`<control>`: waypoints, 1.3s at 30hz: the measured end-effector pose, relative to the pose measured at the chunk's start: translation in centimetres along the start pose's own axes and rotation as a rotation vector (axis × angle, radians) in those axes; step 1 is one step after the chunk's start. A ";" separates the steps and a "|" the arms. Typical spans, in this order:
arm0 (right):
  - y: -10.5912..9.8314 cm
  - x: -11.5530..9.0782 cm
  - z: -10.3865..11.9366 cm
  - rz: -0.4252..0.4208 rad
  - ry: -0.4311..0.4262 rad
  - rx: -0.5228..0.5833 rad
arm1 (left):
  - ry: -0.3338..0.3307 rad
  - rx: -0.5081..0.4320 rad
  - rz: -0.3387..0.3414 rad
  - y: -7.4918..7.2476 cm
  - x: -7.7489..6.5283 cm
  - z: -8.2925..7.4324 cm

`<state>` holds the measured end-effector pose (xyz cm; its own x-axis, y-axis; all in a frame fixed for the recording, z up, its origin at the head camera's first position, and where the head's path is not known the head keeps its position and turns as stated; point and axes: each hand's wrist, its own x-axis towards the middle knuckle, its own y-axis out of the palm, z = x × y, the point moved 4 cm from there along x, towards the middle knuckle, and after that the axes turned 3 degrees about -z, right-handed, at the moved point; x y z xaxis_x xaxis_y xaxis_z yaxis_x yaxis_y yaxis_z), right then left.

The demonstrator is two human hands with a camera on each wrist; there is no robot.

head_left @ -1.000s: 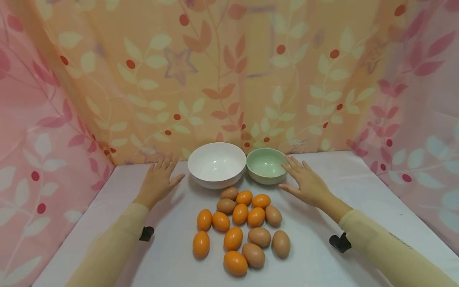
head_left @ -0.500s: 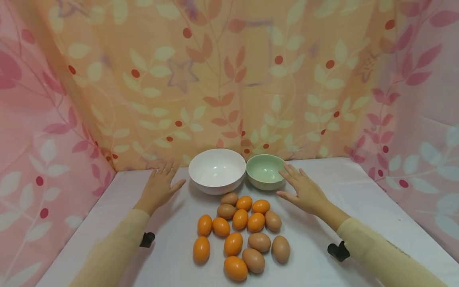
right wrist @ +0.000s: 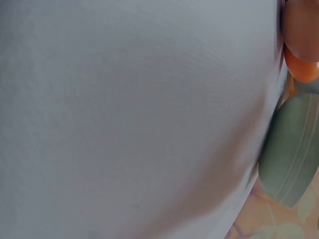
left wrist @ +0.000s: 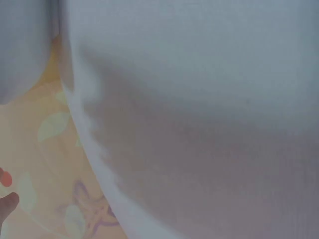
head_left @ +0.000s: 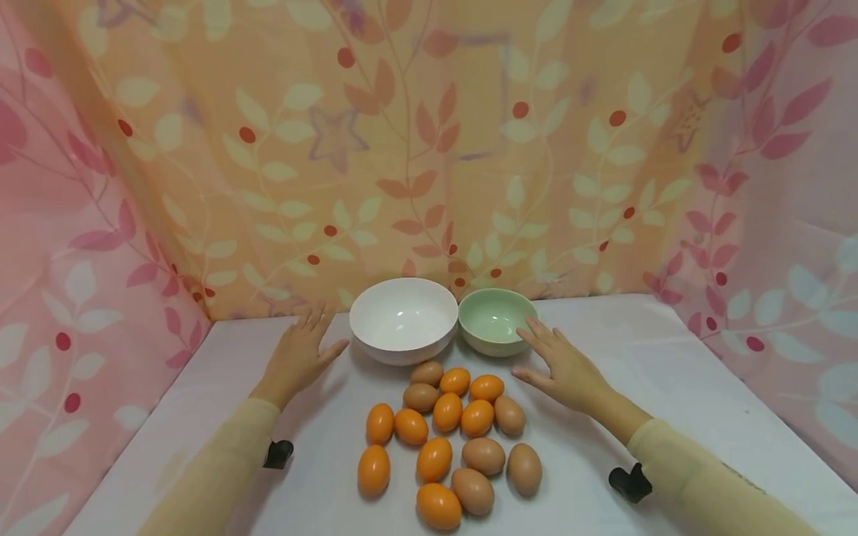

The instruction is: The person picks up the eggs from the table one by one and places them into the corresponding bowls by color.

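Note:
My left hand (head_left: 300,359) is held over the table left of a white bowl (head_left: 404,356), fingers spread and holding nothing. One fingertip (left wrist: 9,203) shows at the edge of the left wrist view. On the other side, my right hand (head_left: 570,372) reaches in with straight fingers, also holding nothing. Its fingertips overlap the right rim of a smaller green bowl (head_left: 494,347) in the head view. Between the forearms lie loose eggs: several bright orange ones (head_left: 434,459) and several brown ones (head_left: 484,456). The right wrist view shows the green bowl's side and part of the eggs.
The two bowls stand side by side at the back of a table with a white cloth (head_left: 322,476). Behind it hangs a yellow leaf-patterned curtain (head_left: 429,186), with pink patterned cloth (head_left: 53,223) at the left and right sides.
My right hand has shifted a little left and toward me, its fingertips now overlapping more of the green bowl. The left hand stays nearly still. The head view has tilted up slightly.

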<state>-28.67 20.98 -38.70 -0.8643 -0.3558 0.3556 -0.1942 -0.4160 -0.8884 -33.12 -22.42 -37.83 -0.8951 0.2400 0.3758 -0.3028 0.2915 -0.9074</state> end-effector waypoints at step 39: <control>1.6 -3.0 2.0 0.131 0.420 0.642 | -0.475 -0.909 0.103 3.7 0.1 -1.3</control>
<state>-25.45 19.71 -40.64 -0.9899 -0.1418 0.0050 0.1178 -0.8412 -0.5278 -33.95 -20.16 -40.86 -0.9995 -0.0299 0.0120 -0.0322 0.9280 -0.3713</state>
